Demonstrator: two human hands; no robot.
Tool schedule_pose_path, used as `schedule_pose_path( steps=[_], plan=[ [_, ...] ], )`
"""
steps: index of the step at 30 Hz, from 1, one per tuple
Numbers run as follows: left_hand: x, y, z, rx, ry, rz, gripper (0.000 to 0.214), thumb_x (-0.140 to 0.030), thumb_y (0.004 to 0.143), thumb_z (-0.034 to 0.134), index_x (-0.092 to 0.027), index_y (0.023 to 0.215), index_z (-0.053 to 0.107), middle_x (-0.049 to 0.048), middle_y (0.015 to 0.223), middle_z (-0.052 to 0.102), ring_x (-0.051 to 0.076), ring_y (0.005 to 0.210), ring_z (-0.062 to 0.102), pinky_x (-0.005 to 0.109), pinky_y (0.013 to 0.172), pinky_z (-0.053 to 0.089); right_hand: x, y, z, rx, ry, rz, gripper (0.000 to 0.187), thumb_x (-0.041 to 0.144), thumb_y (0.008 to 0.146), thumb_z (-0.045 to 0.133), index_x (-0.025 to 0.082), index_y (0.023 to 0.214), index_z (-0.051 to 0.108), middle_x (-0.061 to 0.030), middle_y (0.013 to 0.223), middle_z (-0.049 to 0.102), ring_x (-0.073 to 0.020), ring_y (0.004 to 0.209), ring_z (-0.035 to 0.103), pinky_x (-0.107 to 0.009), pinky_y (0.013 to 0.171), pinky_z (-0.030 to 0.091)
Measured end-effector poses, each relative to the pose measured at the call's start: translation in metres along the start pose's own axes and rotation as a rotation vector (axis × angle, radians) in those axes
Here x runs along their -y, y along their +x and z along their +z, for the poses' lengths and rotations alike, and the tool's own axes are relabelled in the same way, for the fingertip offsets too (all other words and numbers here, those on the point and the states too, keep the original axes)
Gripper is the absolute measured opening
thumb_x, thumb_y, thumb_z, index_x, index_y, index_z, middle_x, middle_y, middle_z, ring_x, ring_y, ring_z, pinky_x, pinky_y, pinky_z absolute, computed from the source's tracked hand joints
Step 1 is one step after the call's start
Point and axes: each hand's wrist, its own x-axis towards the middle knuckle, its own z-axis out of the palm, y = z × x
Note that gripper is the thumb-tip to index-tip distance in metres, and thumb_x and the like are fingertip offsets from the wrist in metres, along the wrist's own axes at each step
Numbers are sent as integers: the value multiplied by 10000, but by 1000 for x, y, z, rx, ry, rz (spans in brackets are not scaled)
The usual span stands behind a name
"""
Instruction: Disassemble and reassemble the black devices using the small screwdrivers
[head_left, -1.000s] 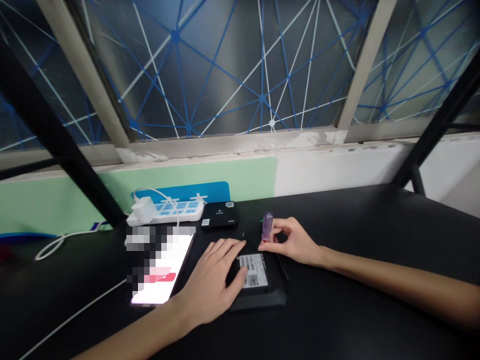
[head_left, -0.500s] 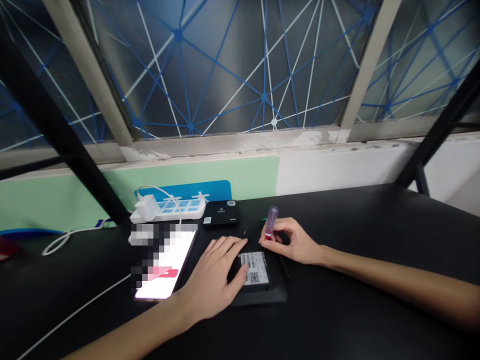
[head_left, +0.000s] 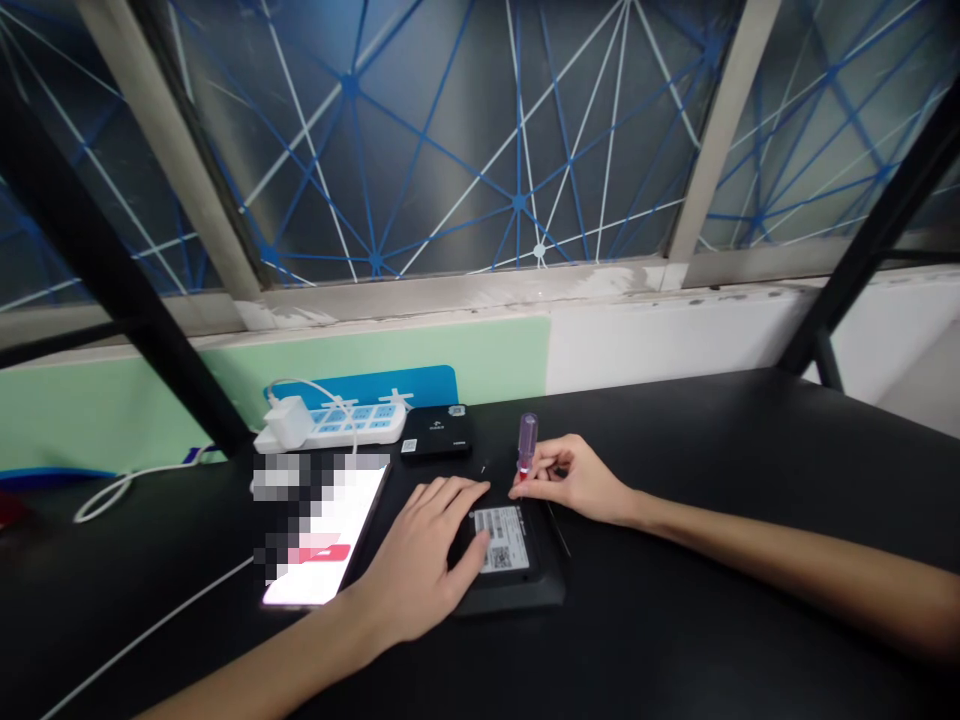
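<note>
A flat black box [head_left: 536,580] with a white printed label [head_left: 504,535] lies on the black table, partly covered by my left hand. My left hand [head_left: 431,550] rests across the box's left side, fingers stretched out and thumb on the label. Between thumb and fingers, my right hand [head_left: 566,480] grips a screwdriver [head_left: 528,445] with a clear purple handle and a red collar. It stands nearly upright over the box's far right corner; whether its tip touches is too small to tell. A tiny screw-like piece [head_left: 484,467] lies just beyond my left fingertips.
Left of my left hand lies a lit phone or tablet [head_left: 337,540], partly pixelated. Behind stand a white power strip [head_left: 367,425] with a charger [head_left: 289,422] and a small black box [head_left: 435,432]. A thin dark rod [head_left: 559,530] lies along the labelled box's right side.
The screwdriver, held in my right hand, has shifted slightly left relative to the box and stands more upright. My left hand stays on the box. The whole view has shifted slightly.
</note>
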Motion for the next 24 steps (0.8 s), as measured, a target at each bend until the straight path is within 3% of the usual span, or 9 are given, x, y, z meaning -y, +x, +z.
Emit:
schedule_pose_path(
  steps=[5,9,12,16,21,24],
  plan=[
    [1,0,1,-8,0,7,388,-317,986,436,-233,1364,456,67,1317,562,253,1195,519,488,1047,390,-3,-2,-2,78,-65,-53,339,464,794,734,125,798,745,9,565,563,-73,476,345,-239,466,311],
    [2,0,1,-4,4,5,392,-324,987,433,-235,1369,452,65,1321,562,254,1201,519,499,1058,381,-1,-3,-3,108,-123,-128,300,410,882,652,129,903,755,-5,661,567,-75,516,322,-240,474,274],
    [2,0,2,-8,7,-1,394,-325,985,435,-241,1370,453,62,1328,559,257,1211,515,508,1067,374,-3,-2,-2,68,-166,-146,254,380,835,712,128,843,744,20,632,506,-68,511,293,-239,468,241],
    [2,0,1,-15,8,2,395,-326,984,436,-241,1369,460,62,1319,565,258,1205,521,504,1059,387,-4,0,-1,24,-122,-63,265,366,723,812,135,826,733,65,528,435,-63,482,290,-226,462,239],
    [2,-1,1,-20,3,5,392,-321,981,438,-239,1363,472,68,1303,574,260,1189,531,494,1042,404,-2,2,0,5,36,45,352,386,611,876,130,735,670,-3,616,643,-94,526,460,-233,512,345],
    [1,0,1,-23,3,4,393,-323,980,438,-244,1363,472,69,1303,573,263,1186,532,495,1034,411,0,1,0,5,51,64,365,397,594,882,134,694,649,-32,649,679,-121,566,521,-252,546,382]
  ],
)
